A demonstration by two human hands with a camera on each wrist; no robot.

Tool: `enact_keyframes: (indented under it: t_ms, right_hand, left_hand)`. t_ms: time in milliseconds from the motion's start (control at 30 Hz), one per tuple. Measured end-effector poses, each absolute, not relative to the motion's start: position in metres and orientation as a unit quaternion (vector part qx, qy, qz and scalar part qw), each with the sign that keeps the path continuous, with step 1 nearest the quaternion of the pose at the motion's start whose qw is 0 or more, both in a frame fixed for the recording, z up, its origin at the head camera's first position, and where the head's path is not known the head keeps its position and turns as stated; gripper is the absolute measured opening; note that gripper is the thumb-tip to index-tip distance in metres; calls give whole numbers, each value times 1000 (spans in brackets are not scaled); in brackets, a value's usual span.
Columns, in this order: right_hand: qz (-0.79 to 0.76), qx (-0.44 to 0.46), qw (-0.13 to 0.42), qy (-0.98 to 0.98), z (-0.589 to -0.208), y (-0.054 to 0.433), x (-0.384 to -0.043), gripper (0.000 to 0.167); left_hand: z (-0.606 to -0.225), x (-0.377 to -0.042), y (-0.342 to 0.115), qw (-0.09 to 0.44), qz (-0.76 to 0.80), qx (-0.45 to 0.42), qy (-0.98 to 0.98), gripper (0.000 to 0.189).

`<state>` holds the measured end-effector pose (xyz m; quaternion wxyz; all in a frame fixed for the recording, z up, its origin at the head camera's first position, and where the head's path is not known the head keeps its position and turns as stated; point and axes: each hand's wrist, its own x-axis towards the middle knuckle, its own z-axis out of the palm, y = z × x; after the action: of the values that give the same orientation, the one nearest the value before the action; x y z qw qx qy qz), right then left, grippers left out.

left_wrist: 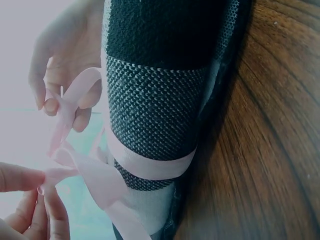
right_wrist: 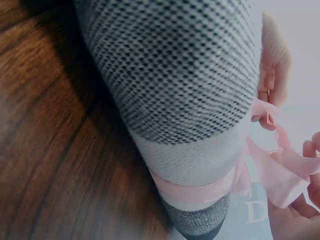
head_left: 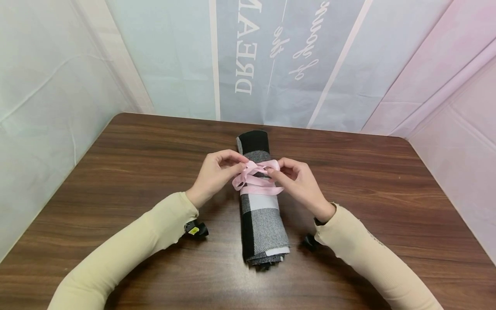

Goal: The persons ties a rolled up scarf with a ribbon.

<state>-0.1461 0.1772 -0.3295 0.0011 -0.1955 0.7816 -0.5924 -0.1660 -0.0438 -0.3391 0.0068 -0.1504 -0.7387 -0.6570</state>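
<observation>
A rolled black, white and grey checked cloth (head_left: 265, 228) lies lengthwise on the brown wooden table (head_left: 155, 142). Pink ribbon (head_left: 261, 190) goes around its middle, with loops and loose ends on top. My left hand (head_left: 217, 173) pinches one part of the ribbon between thumb and fingertips, on the left of the roll. On the other side my right hand (head_left: 300, 183) pinches another part the same way. In the left wrist view, the ribbon (left_wrist: 102, 182) stretches between both hands above the cloth (left_wrist: 155, 110). The right wrist view shows the ribbon band (right_wrist: 195, 192) flat against the roll.
A printed curtain (head_left: 186, 56) with white lettering hangs behind the table's far edge. Pale fabric (head_left: 42, 86) covers the left side, and pinkish fabric (head_left: 457, 125) the right. Small black devices (head_left: 201, 230) sit at both wrists beside the cream sleeves (head_left: 147, 232).
</observation>
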Motion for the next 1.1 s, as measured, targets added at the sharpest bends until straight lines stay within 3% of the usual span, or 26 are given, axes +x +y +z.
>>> enact_keyframes:
  t_ms: [400,667,1100]
  right_hand:
    - [-576,-173,4,799,-332,185,-145,16]
    - [-575,-170,9,800,-333,187,-145,17]
    - [-557,-151,-1,817,-335,192,-148,14]
  left_hand:
    - [-334,-163,-48,-6,-673,-167,-721,18]
    - [-336,-165,-50,-58,-758,-157,-630,21]
    - [-332,-167,-56,-64,-746,-147,-647,28]
